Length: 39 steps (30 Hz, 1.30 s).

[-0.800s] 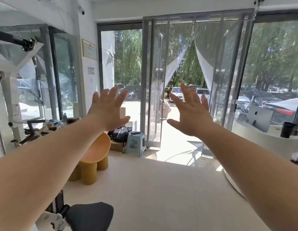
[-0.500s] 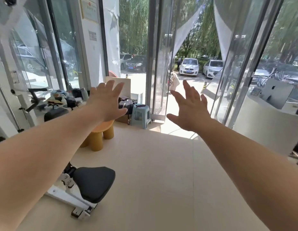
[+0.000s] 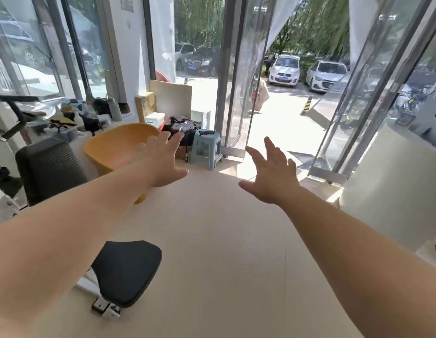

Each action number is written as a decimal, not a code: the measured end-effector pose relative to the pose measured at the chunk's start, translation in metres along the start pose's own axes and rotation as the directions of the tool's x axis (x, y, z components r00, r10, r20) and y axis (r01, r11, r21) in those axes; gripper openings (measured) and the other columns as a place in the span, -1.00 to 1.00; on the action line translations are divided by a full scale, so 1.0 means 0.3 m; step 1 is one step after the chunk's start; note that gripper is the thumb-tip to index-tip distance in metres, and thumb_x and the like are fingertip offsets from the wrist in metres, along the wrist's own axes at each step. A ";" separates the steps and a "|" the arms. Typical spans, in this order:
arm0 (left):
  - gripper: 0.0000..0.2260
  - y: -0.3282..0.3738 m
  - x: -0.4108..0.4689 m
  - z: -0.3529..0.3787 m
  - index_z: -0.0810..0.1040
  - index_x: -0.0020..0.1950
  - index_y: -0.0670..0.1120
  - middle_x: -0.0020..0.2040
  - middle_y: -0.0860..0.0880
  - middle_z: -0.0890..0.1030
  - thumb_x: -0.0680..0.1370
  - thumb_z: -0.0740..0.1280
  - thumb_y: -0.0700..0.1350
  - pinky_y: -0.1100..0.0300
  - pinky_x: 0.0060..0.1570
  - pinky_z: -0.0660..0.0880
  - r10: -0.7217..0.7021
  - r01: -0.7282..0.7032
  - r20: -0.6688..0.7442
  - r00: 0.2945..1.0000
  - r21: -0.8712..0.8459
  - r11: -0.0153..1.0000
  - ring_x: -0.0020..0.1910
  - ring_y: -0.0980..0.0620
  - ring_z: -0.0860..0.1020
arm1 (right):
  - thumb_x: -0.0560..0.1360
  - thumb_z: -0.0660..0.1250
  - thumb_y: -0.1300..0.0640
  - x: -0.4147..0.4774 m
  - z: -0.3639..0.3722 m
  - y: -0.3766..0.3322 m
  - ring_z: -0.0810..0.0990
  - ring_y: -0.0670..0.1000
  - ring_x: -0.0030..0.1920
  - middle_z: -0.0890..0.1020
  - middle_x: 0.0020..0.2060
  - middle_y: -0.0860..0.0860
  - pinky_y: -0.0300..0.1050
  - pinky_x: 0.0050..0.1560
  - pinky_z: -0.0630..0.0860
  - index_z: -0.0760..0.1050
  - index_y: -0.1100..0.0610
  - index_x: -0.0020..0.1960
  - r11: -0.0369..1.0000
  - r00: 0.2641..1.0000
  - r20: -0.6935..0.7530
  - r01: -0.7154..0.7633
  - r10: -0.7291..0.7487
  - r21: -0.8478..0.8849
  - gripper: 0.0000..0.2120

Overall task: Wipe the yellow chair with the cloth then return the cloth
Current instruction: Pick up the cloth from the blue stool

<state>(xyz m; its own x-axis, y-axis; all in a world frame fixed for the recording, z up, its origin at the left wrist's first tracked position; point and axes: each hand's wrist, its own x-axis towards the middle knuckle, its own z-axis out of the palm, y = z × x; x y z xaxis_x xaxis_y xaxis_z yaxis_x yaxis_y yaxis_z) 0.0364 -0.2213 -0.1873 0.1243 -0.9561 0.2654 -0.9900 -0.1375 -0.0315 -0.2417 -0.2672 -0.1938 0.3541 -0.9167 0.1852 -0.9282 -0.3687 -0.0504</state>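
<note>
Chair point(image 3: 119, 147) is standing ahead. Left hand point(image 3: 163, 164) and right hand point(image 3: 273, 181) are reaching forward, fingers spread, empty. Fetching the cloth is likely coming next.

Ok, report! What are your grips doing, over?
Left grip and right grip open, empty. Yellow chair ahead left, no cloth seen. Grey stool to its right.

We list, far left: a cluttered worktop point(image 3: 70, 130) bearing a grey bottle point(image 3: 114, 109). Near left: a black padded seat point(image 3: 125, 272). Far centre: a pale blue stool point(image 3: 205, 148), with a black bag point(image 3: 181, 130) just beside it and a beige board point(image 3: 171, 98) behind. Right: a white curved counter point(image 3: 392, 191).
</note>
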 end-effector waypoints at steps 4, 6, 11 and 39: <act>-0.16 -0.113 0.255 0.126 -0.02 0.59 0.10 0.55 -0.10 0.17 0.45 0.31 0.33 -0.17 0.33 0.34 -0.018 0.021 0.059 0.998 -0.042 0.999 0.44 -0.22 0.29 | 0.51 0.31 -0.32 0.276 0.107 -0.041 -0.07 0.18 0.63 -0.26 0.63 0.03 0.30 0.55 -0.02 -0.16 -0.22 0.62 0.999 0.998 0.045 -0.038 0.037 0.023 -0.12; -0.16 -0.162 0.369 0.188 0.01 0.58 0.09 0.53 -0.09 0.21 0.45 0.31 0.35 -0.13 0.25 0.38 -0.011 0.014 0.105 0.994 -0.029 0.999 0.40 -0.21 0.34 | 0.51 0.31 -0.33 0.398 0.167 -0.060 -0.05 0.18 0.62 -0.26 0.63 0.03 0.29 0.55 0.01 -0.18 -0.22 0.62 0.999 0.993 0.108 -0.050 0.049 0.010 -0.10; -0.15 -0.266 0.653 0.371 0.04 0.58 0.07 0.51 -0.10 0.26 0.44 0.31 0.36 -0.12 0.29 0.36 0.044 -0.041 0.200 0.979 -0.019 0.999 0.40 -0.20 0.35 | 0.50 0.31 -0.34 0.672 0.323 -0.070 -0.03 0.18 0.61 -0.24 0.63 0.04 0.28 0.55 0.02 -0.17 -0.21 0.62 0.997 0.976 0.202 -0.080 0.078 0.001 -0.10; -0.24 -0.288 2.382 1.259 0.14 0.55 0.07 0.46 -0.06 0.27 0.45 0.27 0.36 -0.06 0.30 0.36 -0.122 0.155 0.384 0.915 -0.056 0.986 0.38 -0.15 0.34 | 0.49 0.33 -0.34 2.654 0.999 0.408 0.06 0.17 0.61 -0.07 0.65 0.02 0.24 0.54 0.13 -0.02 -0.19 0.62 0.989 0.899 0.431 0.008 -0.073 0.151 -0.15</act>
<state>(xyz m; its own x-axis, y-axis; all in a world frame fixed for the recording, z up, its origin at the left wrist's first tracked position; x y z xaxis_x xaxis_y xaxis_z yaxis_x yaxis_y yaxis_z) 0.2360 -0.9904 -0.3590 0.2602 -0.9576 -0.1233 -0.9609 -0.2694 0.0644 -0.0391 -1.0884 -0.3466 0.4357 -0.8638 -0.2529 -0.8974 -0.3951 -0.1965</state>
